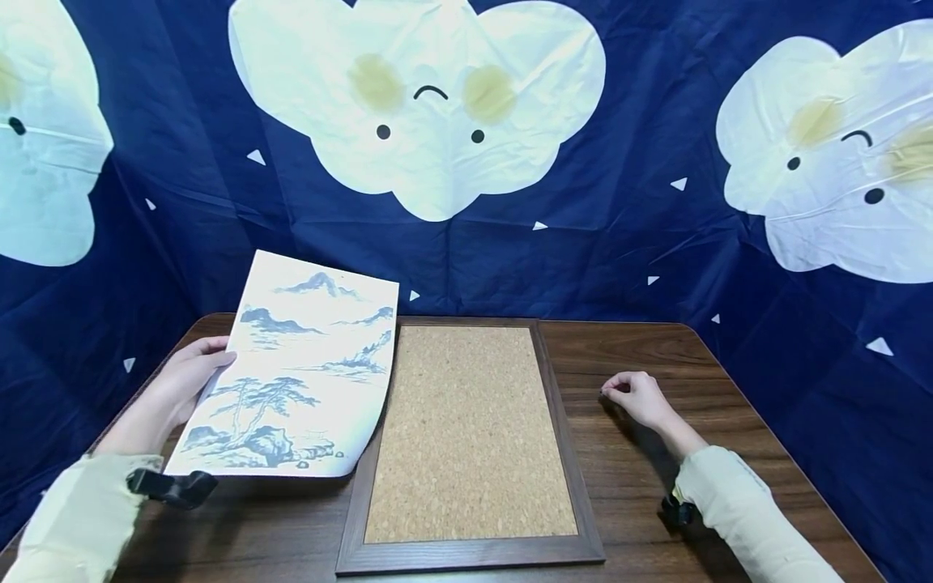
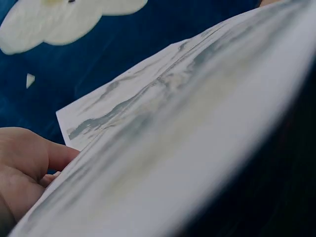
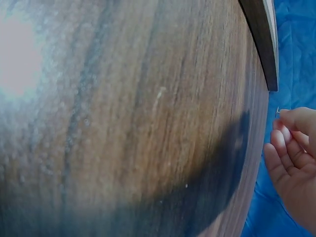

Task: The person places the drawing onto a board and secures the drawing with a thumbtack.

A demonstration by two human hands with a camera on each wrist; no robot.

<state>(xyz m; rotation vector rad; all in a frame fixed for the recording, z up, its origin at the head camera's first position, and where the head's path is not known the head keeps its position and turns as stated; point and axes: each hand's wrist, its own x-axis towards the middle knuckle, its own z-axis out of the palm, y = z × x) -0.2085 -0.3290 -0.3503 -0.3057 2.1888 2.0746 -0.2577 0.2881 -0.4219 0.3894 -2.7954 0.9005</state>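
Observation:
A white sheet of paper printed with an ink landscape (image 1: 291,364) is gripped at its left edge by my left hand (image 1: 191,374). Mountains and pine trees show on its face, and its lower right side bows. In the left wrist view the paper (image 2: 163,143) fills much of the picture, with the left hand (image 2: 27,165) at its edge. A cork board (image 1: 470,429) in a dark wooden frame lies on the table, right of the paper. Over the table to the board's right, my right hand (image 1: 641,398) pinches a tiny metal thumbtack (image 3: 278,111) between thumb and fingertip.
The brown wood-grain table (image 1: 641,502) extends under everything. Behind and beside it hangs a dark blue cloth (image 1: 619,251) with white cloud faces. Part of the board's frame (image 3: 261,44) appears at the top of the right wrist view.

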